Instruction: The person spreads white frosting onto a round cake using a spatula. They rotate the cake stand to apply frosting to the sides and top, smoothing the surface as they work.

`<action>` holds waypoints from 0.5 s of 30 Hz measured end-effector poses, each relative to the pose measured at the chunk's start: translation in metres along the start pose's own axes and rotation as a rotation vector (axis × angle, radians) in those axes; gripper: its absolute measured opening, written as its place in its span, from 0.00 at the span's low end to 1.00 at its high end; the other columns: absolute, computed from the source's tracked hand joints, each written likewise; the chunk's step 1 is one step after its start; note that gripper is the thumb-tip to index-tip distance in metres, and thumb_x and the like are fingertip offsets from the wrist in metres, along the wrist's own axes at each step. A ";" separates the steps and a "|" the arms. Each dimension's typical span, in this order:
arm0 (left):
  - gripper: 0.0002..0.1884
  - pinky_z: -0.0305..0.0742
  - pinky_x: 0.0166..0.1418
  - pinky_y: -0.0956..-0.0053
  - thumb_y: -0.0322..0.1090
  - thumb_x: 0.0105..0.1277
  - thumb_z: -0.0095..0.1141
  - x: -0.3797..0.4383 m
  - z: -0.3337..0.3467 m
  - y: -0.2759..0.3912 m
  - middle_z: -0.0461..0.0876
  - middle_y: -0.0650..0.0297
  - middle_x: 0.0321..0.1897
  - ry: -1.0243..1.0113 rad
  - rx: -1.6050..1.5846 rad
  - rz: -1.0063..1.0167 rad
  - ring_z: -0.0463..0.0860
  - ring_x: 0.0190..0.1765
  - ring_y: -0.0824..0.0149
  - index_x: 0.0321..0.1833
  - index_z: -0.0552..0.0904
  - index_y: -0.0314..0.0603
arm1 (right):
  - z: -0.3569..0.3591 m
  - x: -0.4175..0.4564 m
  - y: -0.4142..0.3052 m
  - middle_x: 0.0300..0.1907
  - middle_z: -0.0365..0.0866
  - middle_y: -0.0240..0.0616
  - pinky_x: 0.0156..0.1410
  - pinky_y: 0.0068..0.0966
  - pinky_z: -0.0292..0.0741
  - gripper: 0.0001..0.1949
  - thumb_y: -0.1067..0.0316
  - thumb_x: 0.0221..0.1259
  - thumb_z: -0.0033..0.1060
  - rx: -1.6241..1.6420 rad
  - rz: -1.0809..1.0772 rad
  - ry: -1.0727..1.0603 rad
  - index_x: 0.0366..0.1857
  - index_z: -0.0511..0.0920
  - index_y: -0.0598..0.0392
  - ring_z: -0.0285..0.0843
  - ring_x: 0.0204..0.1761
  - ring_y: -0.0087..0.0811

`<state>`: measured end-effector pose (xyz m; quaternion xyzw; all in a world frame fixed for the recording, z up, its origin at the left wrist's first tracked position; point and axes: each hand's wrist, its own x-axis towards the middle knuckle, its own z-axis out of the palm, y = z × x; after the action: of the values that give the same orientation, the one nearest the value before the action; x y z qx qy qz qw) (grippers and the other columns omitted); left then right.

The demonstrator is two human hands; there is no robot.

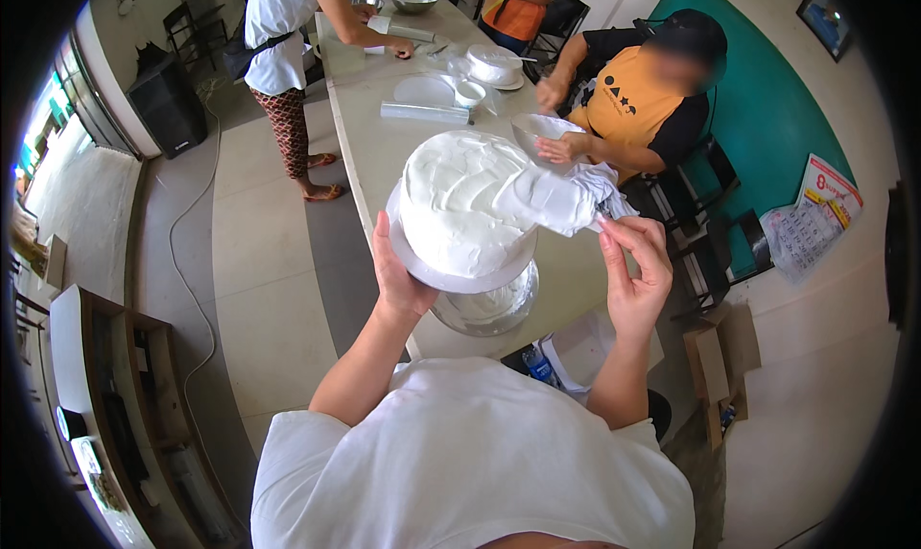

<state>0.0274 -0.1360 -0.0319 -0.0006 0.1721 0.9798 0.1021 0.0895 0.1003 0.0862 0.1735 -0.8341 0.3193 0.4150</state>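
Observation:
A round cake covered in white frosting (460,203) stands on a thin white round board (468,281). My left hand (403,272) holds the board up at its left edge and underside. My right hand (637,261) pinches the end of a spatula (554,200) thickly coated in white frosting, whose far end meets the cake's upper right side; its handle is mostly hidden. Below the cake, a bowl smeared with white frosting (493,304) rests on the table. A crumpled white cloth or bag (601,185) lies behind the spatula's near end.
On the long table (367,153) are a plastic-wrap roll (424,112), a white cup (470,94) and another frosted cake (494,64). A person (633,103) at the right handles a bowl (543,135); another person (288,38) leans over the left side.

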 end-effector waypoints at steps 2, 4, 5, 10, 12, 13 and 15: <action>0.38 0.70 0.76 0.51 0.66 0.78 0.38 -0.002 0.002 0.000 0.72 0.55 0.74 -0.010 0.009 -0.026 0.74 0.73 0.50 0.79 0.65 0.45 | -0.001 -0.001 0.003 0.37 0.82 0.34 0.44 0.25 0.73 0.10 0.81 0.60 0.71 0.093 -0.004 -0.057 0.43 0.90 0.56 0.76 0.41 0.31; 0.39 0.70 0.76 0.51 0.67 0.77 0.39 -0.003 0.003 0.001 0.72 0.55 0.74 -0.018 0.024 -0.057 0.74 0.72 0.50 0.79 0.65 0.44 | -0.001 -0.001 0.005 0.36 0.82 0.33 0.44 0.25 0.73 0.10 0.82 0.59 0.71 0.143 -0.024 -0.124 0.42 0.90 0.57 0.76 0.41 0.31; 0.39 0.70 0.76 0.51 0.67 0.77 0.39 -0.004 0.004 0.002 0.72 0.54 0.74 -0.033 0.031 -0.076 0.74 0.72 0.50 0.79 0.65 0.44 | 0.000 0.000 0.005 0.36 0.81 0.34 0.44 0.25 0.73 0.10 0.82 0.58 0.71 0.151 -0.033 -0.145 0.42 0.90 0.57 0.76 0.40 0.31; 0.44 0.67 0.78 0.52 0.71 0.74 0.41 -0.007 0.006 0.000 0.68 0.55 0.76 -0.084 0.146 -0.141 0.71 0.75 0.51 0.81 0.62 0.44 | -0.003 0.007 0.011 0.35 0.81 0.34 0.44 0.26 0.73 0.13 0.84 0.53 0.72 0.161 -0.106 -0.247 0.41 0.90 0.57 0.75 0.39 0.31; 0.44 0.68 0.77 0.53 0.71 0.74 0.41 -0.008 0.005 -0.001 0.69 0.54 0.76 -0.085 0.140 -0.178 0.72 0.75 0.52 0.81 0.63 0.44 | -0.005 0.013 0.008 0.34 0.81 0.34 0.44 0.26 0.73 0.13 0.84 0.52 0.72 0.156 -0.126 -0.280 0.41 0.90 0.57 0.75 0.38 0.31; 0.44 0.69 0.77 0.53 0.71 0.74 0.41 -0.008 0.005 -0.002 0.69 0.54 0.76 -0.087 0.137 -0.197 0.72 0.74 0.52 0.80 0.63 0.43 | -0.005 0.015 0.008 0.34 0.81 0.34 0.44 0.26 0.73 0.13 0.84 0.52 0.72 0.152 -0.136 -0.296 0.41 0.90 0.56 0.75 0.38 0.31; 0.44 0.70 0.76 0.53 0.71 0.74 0.41 -0.009 0.003 -0.003 0.69 0.54 0.76 -0.099 0.146 -0.216 0.72 0.74 0.52 0.80 0.63 0.43 | -0.004 0.015 0.009 0.34 0.81 0.34 0.44 0.26 0.73 0.13 0.84 0.53 0.71 0.165 -0.111 -0.305 0.42 0.90 0.56 0.75 0.38 0.31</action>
<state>0.0366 -0.1336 -0.0298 0.0366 0.2365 0.9468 0.2153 0.0777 0.1098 0.0969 0.2992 -0.8474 0.3334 0.2852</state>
